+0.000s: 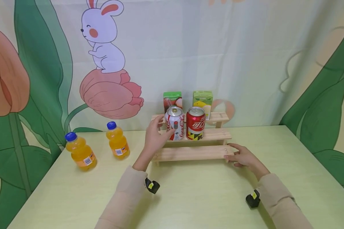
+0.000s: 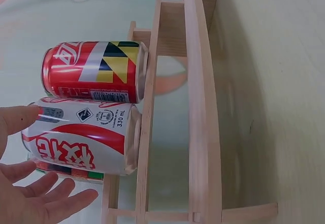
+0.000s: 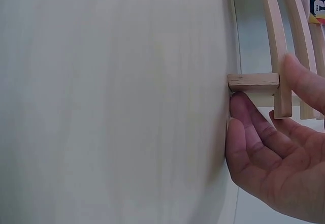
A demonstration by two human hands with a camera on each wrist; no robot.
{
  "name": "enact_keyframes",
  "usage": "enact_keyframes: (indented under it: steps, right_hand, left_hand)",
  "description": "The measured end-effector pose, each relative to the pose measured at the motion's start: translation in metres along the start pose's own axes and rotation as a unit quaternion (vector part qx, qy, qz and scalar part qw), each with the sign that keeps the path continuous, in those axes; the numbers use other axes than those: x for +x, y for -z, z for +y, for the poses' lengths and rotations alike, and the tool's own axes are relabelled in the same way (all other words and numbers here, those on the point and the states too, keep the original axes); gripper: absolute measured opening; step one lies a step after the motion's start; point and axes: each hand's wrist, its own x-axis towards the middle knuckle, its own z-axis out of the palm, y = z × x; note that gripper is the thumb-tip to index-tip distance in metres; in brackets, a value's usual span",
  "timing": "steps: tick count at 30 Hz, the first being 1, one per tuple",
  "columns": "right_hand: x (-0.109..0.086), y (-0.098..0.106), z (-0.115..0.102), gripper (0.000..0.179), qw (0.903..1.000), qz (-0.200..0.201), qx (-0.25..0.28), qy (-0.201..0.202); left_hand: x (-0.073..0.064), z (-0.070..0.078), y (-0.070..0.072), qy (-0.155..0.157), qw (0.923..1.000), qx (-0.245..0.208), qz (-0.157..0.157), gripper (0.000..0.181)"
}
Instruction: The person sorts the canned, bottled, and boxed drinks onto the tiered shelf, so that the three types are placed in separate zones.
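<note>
A three-step wooden stand [image 1: 192,153] stands near the back of the table. On its middle step are a white Coca-Cola can [image 1: 176,122] and, to its right, a red cola can [image 1: 195,122]. My left hand [image 1: 156,135] is at the left side of the white can, thumb in front and fingers spread; in the left wrist view its fingers are loosely extended beside the can [image 2: 84,135]. My right hand [image 1: 244,156] grips the right end of the lowest step, with the thumb on the board and fingers around the end by the leg [image 3: 251,82].
On the top step, behind the cans, stand a red-and-green juice carton [image 1: 172,95] and a green carton with a yellow fruit picture [image 1: 203,97]. Two orange drink bottles [image 1: 81,156] with blue caps stand on the table to the left. A printed curtain [image 1: 189,47] hangs behind.
</note>
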Motion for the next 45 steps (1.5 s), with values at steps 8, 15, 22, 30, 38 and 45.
enact_keyframes:
  steps: [8,15,22,30,38,45]
  right_hand:
    - [0.001,0.002,0.001,0.075,1.0000,-0.002,-0.002,0.005]
    - [0.001,-0.001,0.001,0.076,1.0000,0.006,0.003,-0.002]
    - [0.001,0.000,0.000,0.076,1.0000,0.005,0.002,-0.003]
    - [0.001,0.000,0.001,0.077,1.0000,0.002,0.003,-0.006]
    - [-0.001,0.001,-0.001,0.077,1.0000,-0.001,0.007,-0.005]
    - [-0.004,0.002,-0.001,0.082,0.9998,-0.016,0.013,0.008]
  left_hand:
    - [-0.012,-0.001,0.009,-0.016,0.9995,-0.023,0.012,0.058]
    - [-0.022,-0.002,0.019,-0.006,0.9998,-0.016,0.008,0.059]
    - [-0.030,-0.011,0.032,-0.003,0.9999,0.001,0.010,0.060]
    - [-0.041,-0.020,0.047,0.003,1.0000,-0.005,-0.007,0.059]
    - [-0.044,-0.035,0.065,0.034,0.9993,0.014,-0.003,0.059]
    - [-0.047,-0.046,0.080,0.055,0.9975,0.044,0.009,0.060]
